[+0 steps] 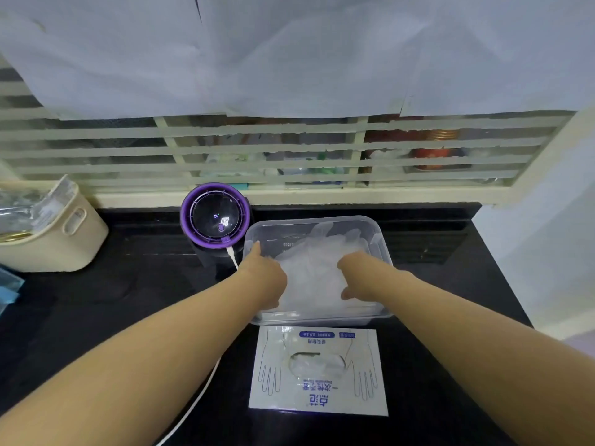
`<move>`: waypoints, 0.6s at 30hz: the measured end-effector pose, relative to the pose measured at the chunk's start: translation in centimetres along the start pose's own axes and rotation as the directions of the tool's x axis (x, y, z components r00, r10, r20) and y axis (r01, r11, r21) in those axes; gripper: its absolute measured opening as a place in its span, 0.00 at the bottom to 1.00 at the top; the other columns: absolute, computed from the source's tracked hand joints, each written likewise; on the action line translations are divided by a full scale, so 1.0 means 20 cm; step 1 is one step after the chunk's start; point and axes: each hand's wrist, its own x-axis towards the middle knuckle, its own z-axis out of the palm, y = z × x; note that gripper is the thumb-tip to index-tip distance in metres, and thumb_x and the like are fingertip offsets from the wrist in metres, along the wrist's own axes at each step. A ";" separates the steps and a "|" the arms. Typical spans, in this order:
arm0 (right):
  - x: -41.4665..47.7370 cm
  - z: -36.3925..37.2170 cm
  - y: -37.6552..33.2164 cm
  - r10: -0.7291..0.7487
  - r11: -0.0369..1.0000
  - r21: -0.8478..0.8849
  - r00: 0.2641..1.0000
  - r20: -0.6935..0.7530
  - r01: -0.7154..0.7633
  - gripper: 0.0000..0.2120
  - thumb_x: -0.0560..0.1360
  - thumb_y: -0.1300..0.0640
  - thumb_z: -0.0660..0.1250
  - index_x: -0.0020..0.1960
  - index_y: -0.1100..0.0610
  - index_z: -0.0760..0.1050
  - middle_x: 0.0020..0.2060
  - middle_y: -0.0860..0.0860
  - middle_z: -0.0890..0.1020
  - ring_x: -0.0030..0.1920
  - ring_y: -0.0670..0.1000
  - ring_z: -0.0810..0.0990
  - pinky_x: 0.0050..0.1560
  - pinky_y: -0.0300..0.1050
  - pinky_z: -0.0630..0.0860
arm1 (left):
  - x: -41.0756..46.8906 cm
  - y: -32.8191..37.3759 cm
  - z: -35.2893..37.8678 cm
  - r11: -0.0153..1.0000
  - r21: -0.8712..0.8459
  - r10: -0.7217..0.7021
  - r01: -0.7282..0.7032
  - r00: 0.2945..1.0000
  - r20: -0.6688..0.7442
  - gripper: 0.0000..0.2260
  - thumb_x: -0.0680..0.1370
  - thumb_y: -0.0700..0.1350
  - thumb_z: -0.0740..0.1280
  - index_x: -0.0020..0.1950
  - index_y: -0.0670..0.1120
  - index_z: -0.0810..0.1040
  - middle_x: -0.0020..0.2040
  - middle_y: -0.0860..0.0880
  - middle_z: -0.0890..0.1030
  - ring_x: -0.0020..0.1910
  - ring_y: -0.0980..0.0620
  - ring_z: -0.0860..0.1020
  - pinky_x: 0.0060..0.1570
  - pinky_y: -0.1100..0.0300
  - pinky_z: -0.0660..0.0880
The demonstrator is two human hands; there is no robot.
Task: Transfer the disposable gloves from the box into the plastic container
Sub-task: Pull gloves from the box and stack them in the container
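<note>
Left hand (267, 278) and right hand (357, 273) rest on gloves (317, 252) in the container (322, 219); I cannot tell either grip. The box (322, 400) lies at 6 o'clock.

Bare forearms and bare hands
The left hand (264, 278) and right hand (358, 274) are ungloved; each forearm is uncovered along all its visible length, smooth, and looks broader toward the camera under the wide lens.
</note>
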 end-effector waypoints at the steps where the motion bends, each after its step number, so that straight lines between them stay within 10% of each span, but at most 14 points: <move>1: 0.03 0.03 0.01 0.009 1.000 0.000 0.999 0.034 -0.009 0.24 0.77 0.53 0.66 0.69 0.62 0.67 0.63 0.57 0.74 0.63 0.58 0.73 0.63 0.48 0.69 | 0.00 0.00 -0.01 1.000 -0.027 -0.002 0.001 1.000 -0.024 0.14 0.82 0.48 0.58 0.62 0.43 0.76 0.65 0.44 0.74 0.66 0.42 0.70 0.73 0.39 0.45; 6: 0.16 0.11 0.02 0.009 1.000 0.010 0.999 0.044 -0.010 0.23 0.76 0.53 0.68 0.67 0.61 0.69 0.61 0.57 0.75 0.61 0.58 0.74 0.62 0.49 0.71 | 0.07 0.04 -0.01 0.931 -0.335 0.064 -0.142 0.970 -0.233 0.21 0.81 0.40 0.59 0.75 0.50 0.65 0.71 0.46 0.68 0.66 0.45 0.71 0.71 0.48 0.63; 15: 0.11 0.02 0.03 0.067 0.978 0.182 0.983 0.170 -0.098 0.09 0.78 0.56 0.64 0.51 0.63 0.72 0.44 0.55 0.79 0.42 0.52 0.79 0.45 0.43 0.75 | 0.17 0.10 0.01 0.856 -0.507 0.120 -0.104 0.993 0.000 0.24 0.80 0.38 0.60 0.75 0.53 0.66 0.69 0.46 0.64 0.61 0.43 0.73 0.58 0.55 0.73; 18: 0.03 -0.12 0.04 0.073 0.921 0.376 0.994 0.087 -0.100 0.13 0.78 0.61 0.63 0.59 0.68 0.73 0.52 0.60 0.81 0.52 0.57 0.82 0.51 0.46 0.78 | 0.16 0.08 0.00 0.851 -0.511 0.141 -0.119 0.990 0.005 0.23 0.80 0.41 0.63 0.74 0.53 0.67 0.70 0.47 0.64 0.62 0.45 0.72 0.54 0.59 0.69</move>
